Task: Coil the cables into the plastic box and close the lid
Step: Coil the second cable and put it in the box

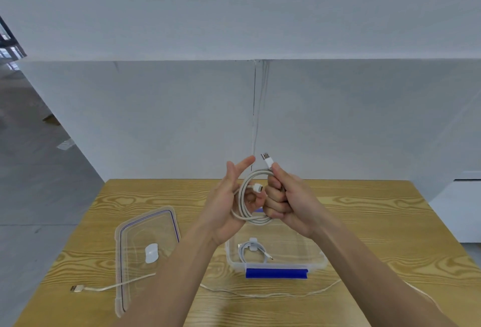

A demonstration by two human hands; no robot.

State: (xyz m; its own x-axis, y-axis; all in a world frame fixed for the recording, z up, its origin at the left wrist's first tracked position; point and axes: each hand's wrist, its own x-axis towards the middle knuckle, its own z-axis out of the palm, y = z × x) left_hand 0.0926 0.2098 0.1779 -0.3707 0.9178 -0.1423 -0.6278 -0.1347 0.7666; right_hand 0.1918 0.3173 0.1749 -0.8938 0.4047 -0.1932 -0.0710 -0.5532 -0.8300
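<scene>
Both hands raised above the wooden table (364,212), at the centre of view. Right hand (291,204) clenched in a fist around one side of a white cable coil (250,196), with the USB plug (266,159) poking up past the thumb toward 12 o'clock. Left hand (229,204) at 9 o'clock of the fist, palm turned inward, index and middle fingers stretched up and apart, lower fingers curled loosely through the loops; the coil's smaller connector (257,187) pointing toward the fist at the middle of the loops. Directly below the hands, toward 6 o'clock, an open clear plastic box (318,261) standing on the table, a blue latch (276,273) along its near edge. Inside the box, a second bundled cable (253,249), wrapped and lying flat on the bottom. At 9 o'clock of the box, well apart from it, the clear lid (135,238) lying flat on the table, a white oval piece (151,253) at its middle. A third loose cable (260,294) stretched across the table at 6 o'clock of box and lid, passing over the lid's near part, its plug end (76,288) at 7 o'clock beyond the lid.
</scene>
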